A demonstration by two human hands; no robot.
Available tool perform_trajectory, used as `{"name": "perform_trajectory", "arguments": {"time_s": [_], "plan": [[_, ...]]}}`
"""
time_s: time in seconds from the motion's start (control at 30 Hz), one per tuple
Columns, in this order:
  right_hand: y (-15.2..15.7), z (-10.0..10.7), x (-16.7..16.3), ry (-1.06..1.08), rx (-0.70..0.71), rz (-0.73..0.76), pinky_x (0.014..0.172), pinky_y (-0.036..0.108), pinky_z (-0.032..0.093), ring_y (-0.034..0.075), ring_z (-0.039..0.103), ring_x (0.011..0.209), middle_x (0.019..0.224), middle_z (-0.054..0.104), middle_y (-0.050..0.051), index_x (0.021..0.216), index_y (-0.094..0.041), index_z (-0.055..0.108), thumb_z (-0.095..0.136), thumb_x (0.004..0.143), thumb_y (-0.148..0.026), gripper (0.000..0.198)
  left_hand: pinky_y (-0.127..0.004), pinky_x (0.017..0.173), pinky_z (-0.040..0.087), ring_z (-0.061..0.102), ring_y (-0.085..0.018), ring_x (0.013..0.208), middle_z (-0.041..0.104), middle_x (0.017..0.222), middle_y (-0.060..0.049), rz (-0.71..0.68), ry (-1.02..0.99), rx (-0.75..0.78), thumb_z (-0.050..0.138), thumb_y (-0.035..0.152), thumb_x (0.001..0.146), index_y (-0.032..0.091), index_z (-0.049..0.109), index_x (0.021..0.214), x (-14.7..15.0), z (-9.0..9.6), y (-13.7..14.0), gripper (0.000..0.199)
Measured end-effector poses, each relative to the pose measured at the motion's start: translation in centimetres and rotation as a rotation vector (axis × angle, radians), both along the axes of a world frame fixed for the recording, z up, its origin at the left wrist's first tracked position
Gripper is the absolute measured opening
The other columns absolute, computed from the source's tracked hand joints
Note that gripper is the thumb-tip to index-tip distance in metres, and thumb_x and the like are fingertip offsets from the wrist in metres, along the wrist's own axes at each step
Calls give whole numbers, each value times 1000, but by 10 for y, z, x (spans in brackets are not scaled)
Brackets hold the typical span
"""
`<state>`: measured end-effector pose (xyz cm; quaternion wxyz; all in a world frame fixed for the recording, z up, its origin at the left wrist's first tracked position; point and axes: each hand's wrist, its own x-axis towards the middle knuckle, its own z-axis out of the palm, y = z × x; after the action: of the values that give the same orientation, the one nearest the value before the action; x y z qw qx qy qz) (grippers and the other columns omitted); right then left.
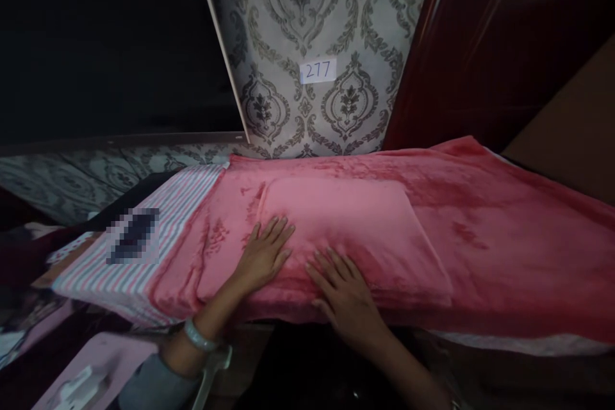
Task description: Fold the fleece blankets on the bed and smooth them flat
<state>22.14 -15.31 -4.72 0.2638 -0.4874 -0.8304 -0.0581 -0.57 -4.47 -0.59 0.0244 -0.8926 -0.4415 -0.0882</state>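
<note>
A pink plush blanket (485,205) covers the long surface before me. Its middle shows a smoother, lighter rectangular area (346,205) with rounded corners; I cannot tell whether this is a fold or a separate cloth. My left hand (264,253) lies flat at the left edge of that area, fingers spread, a bracelet on its wrist. Near the front edge, my right hand (343,291) rests palm down on the pink fabric with its fingers apart. Neither hand holds anything. Left of the blanket lies a striped cloth (192,189).
A blurred dark object (134,237) lies on the striped cloth. A large dark screen (110,45) hangs at the left, and a dark red panel (471,51) stands at the right. A paper marked 277 (318,70) is on the patterned wall. A pink stool-like surface (115,349) sits at lower left.
</note>
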Motion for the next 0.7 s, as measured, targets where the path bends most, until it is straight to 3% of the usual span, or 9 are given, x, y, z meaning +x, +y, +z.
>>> {"name": "perform_trajectory", "arguments": {"time_s": [0.1, 0.17, 0.23, 0.3, 0.4, 0.47, 0.6, 0.7], "plan": [[-18, 4, 21, 52, 32, 15, 116, 49, 37, 26, 41, 141, 151, 50, 6, 145, -25, 54, 58, 93, -25, 52, -60, 122, 22, 27, -27, 152, 36, 161, -6, 28, -89, 0, 36, 42, 102, 29, 44, 150, -5, -5, -1, 51], [-29, 7, 48, 151, 102, -33, 113, 47, 41, 24, 50, 135, 143, 57, 7, 141, -26, 57, 54, 96, -24, 46, -58, 121, 24, 25, -29, 152, 30, 164, -8, 111, -228, 14, 37, 43, 100, 27, 50, 146, -12, -10, -3, 50], [-35, 11, 81, 295, 171, -173, 111, 49, 43, 25, 54, 129, 138, 62, 8, 138, -27, 60, 50, 98, -27, 41, -54, 121, 27, 25, -30, 152, 24, 166, -12, 244, -414, 8, 39, 45, 98, 20, 51, 146, -21, -14, -5, 55], [-37, 13, 117, 443, 172, -358, 108, 51, 46, 27, 58, 124, 132, 65, 10, 133, -25, 64, 48, 99, -37, 39, -50, 120, 32, 33, -30, 149, 32, 162, -16, 374, -582, -60, 43, 49, 95, 15, 47, 148, -31, -13, -5, 63], [-31, 11, 161, 655, 29, -580, 102, 51, 51, 30, 64, 115, 126, 68, 13, 130, -20, 65, 44, 96, -53, 52, -49, 113, 42, 56, -30, 132, 61, 140, -16, 512, -715, -255, 53, 51, 89, 16, 44, 150, -40, -1, -1, 70], [-22, 9, 177, 770, -106, -656, 102, 50, 50, 30, 65, 114, 124, 69, 13, 129, -18, 66, 43, 92, -58, 59, -49, 108, 47, 64, -31, 120, 69, 126, -15, 578, -747, -367, 58, 49, 87, 18, 45, 150, -40, 12, 3, 72], [1, 9, 185, 881, -312, -646, 112, 47, 42, 30, 57, 127, 132, 66, 11, 129, -19, 66, 47, 87, -59, 61, -46, 108, 47, 61, -31, 125, 65, 135, -14, 648, -878, -550, 63, 49, 84, 21, 47, 149, -32, 32, 14, 73], [18, 16, 183, 955, -419, -590, 117, 46, 36, 29, 51, 134, 138, 62, 9, 136, -20, 61, 54, 86, -56, 62, -43, 115, 40, 51, -30, 137, 55, 147, -11, 646, -1040, -635, 70, 45, 80, 24, 46, 149, -26, 37, 24, 77]]}}
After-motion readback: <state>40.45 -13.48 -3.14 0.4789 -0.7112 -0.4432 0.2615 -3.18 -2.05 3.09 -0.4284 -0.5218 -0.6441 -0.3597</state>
